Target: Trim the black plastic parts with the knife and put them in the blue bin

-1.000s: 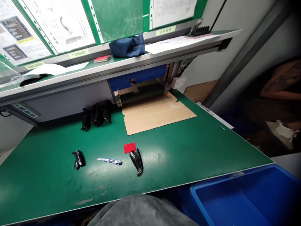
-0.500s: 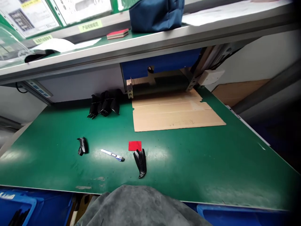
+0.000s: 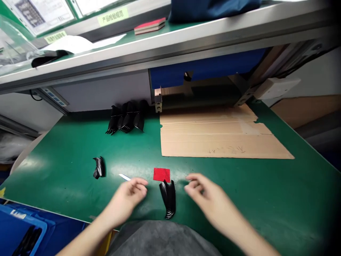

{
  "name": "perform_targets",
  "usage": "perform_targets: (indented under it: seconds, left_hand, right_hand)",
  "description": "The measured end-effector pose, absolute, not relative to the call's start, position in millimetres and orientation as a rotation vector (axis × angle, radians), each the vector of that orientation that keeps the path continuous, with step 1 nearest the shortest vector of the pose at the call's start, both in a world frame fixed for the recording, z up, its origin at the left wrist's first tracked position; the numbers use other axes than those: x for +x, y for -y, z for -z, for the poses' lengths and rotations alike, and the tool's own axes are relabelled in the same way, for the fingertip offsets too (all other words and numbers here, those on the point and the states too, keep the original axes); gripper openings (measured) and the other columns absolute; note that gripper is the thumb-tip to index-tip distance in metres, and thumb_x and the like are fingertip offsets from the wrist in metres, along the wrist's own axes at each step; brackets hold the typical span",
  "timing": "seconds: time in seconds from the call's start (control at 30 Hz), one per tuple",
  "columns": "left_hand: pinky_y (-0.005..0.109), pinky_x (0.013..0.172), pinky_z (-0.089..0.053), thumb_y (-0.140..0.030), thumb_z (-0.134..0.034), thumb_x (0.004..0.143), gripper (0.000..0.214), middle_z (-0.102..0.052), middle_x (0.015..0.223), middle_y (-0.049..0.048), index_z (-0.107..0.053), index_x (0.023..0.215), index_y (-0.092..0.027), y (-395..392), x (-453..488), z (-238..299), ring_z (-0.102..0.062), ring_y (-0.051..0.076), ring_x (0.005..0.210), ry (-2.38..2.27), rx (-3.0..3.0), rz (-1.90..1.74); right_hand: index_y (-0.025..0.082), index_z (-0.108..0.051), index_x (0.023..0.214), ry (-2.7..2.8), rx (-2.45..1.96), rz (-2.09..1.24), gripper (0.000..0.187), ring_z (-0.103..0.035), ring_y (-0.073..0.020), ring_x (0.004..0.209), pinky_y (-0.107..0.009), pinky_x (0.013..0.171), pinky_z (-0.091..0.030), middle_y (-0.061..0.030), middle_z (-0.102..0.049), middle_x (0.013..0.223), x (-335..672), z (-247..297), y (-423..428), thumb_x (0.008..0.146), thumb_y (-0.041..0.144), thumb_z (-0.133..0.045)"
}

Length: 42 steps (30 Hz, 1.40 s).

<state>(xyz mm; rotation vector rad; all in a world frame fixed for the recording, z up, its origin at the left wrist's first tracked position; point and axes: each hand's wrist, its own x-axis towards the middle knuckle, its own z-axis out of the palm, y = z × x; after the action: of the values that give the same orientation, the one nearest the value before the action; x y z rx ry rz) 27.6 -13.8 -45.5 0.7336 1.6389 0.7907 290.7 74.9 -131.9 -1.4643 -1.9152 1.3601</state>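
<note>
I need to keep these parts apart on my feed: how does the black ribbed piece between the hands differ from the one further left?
The near piece, between the left hand and right hand, looks longer and straighter than the left piece, which is shorter and more curled. The near piece lies just below the red card, while the left piece lies away from both hands. Neither piece is held. Both are glossy black with curved ribs.

Green table (image 3: 57, 185) here, with flattened cardboard (image 3: 218, 138), a row of black combs (image 3: 125, 119), two loose black ribbed pieces (image 3: 99, 167) (image 3: 168, 199), a red square (image 3: 161, 174) and a utility knife blade (image 3: 124, 177).
</note>
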Motion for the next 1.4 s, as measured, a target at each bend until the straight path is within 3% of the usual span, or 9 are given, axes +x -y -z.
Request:
perform_targets:
  seconds: [0.17, 0.3, 0.43, 0.7, 0.83, 1.0, 1.13, 1.27, 1.4]
  left_hand:
    - [0.032, 0.076, -0.046, -0.030, -0.070, 0.073, 0.064, -0.051, 0.111, 0.0144, -0.047, 0.129, -0.010, 37, 74, 111, -0.056, 0.017, 0.081, -1.536, 0.624, -0.721]
    - [0.032, 0.080, -0.046, -0.026, -0.065, 0.076, 0.074, -0.049, 0.115, 0.0151, -0.032, 0.141, -0.010, 37, 77, 115, -0.057, 0.017, 0.083, -1.557, 0.665, -0.765]
    - [0.030, 0.070, -0.045, -0.019, -0.065, 0.074, 0.067, -0.057, 0.103, 0.0095, -0.042, 0.136, -0.015, 31, 82, 118, -0.058, 0.016, 0.073, -1.507, 0.733, -0.831]
    - [0.029, 0.073, -0.040, -0.024, -0.068, 0.076, 0.015, -0.063, 0.081, 0.0051, -0.065, 0.087, -0.014, 28, 88, 104, -0.055, 0.017, 0.074, -1.399, 0.651, -1.113]
    - [0.026, 0.074, -0.040, -0.031, -0.073, 0.076, 0.025, -0.063, 0.088, 0.0039, -0.063, 0.093, -0.016, 27, 86, 92, -0.055, 0.015, 0.079, -1.200, 0.451, -1.267]
    - [0.025, 0.080, -0.045, -0.039, -0.066, 0.082, 0.027, -0.062, 0.103, 0.0053, -0.062, 0.100, -0.019, 31, 76, 79, -0.058, 0.015, 0.092, -0.883, 0.101, -1.412]
    - [0.023, 0.067, -0.045, -0.039, -0.069, 0.081, 0.024, -0.061, 0.088, 0.0024, -0.064, 0.091, -0.018, 47, 56, 79, -0.057, 0.011, 0.074, -0.727, -0.174, -1.413]
    - [0.019, 0.053, -0.035, -0.049, -0.059, 0.086, 0.041, -0.055, 0.085, 0.0012, -0.058, 0.115, -0.020, 73, 38, 81, -0.045, 0.006, 0.059, -0.581, -0.294, -1.437]
    - [0.016, 0.055, -0.034, -0.037, -0.061, 0.088, 0.043, -0.052, 0.091, 0.0020, -0.052, 0.123, -0.014, 95, 30, 74, -0.038, 0.003, 0.059, -0.353, -0.332, -1.468]
  right_hand:
    - [0.019, -0.040, 0.137, 2.128, -1.409, -1.243, 0.059, -0.050, -0.0301, 0.099, -0.041, 0.076, -0.044, -0.0095, -0.049, 0.117, 249, 146, -40, 0.082, 0.033, -0.056]
    - [0.017, -0.045, 0.134, 2.159, -1.368, -1.219, 0.059, -0.052, -0.0297, 0.094, -0.040, 0.076, -0.042, -0.0086, -0.053, 0.108, 243, 147, -35, 0.077, 0.031, -0.053]
    - [0.018, -0.048, 0.131, 2.106, -1.321, -1.247, 0.060, -0.054, -0.0276, 0.089, -0.039, 0.076, -0.043, -0.0068, -0.055, 0.100, 244, 147, -32, 0.073, 0.032, -0.050]
    - [0.018, -0.039, 0.132, 1.912, -1.128, -1.454, 0.050, -0.058, -0.0220, 0.086, -0.030, 0.074, -0.051, -0.0054, -0.055, 0.100, 251, 129, -20, 0.087, 0.040, -0.046]
    - [0.017, -0.029, 0.135, 1.889, -1.182, -1.345, 0.049, -0.059, -0.0207, 0.078, -0.028, 0.065, -0.053, -0.0070, -0.053, 0.102, 263, 127, -25, 0.094, 0.042, -0.039]
    - [0.027, -0.049, 0.126, 2.109, -1.276, -0.995, 0.042, -0.053, -0.0297, 0.093, -0.040, 0.075, -0.045, -0.0055, -0.051, 0.109, 278, 134, -32, 0.086, 0.040, -0.044]
    - [0.026, -0.051, 0.122, 2.278, -1.202, -0.843, 0.037, -0.048, -0.0332, 0.099, -0.045, 0.076, -0.040, -0.0079, -0.050, 0.109, 271, 127, -36, 0.090, 0.040, -0.041]
    - [0.023, -0.055, 0.114, 2.463, -1.000, -0.820, 0.025, -0.047, -0.0301, 0.098, -0.042, 0.079, -0.039, -0.0077, -0.050, 0.108, 228, 112, -42, 0.094, 0.029, -0.042]
    - [0.022, -0.058, 0.112, 2.625, -0.795, -0.848, 0.022, -0.047, -0.0274, 0.100, -0.038, 0.087, -0.038, -0.0058, -0.050, 0.107, 148, 108, -41, 0.091, 0.016, -0.059]
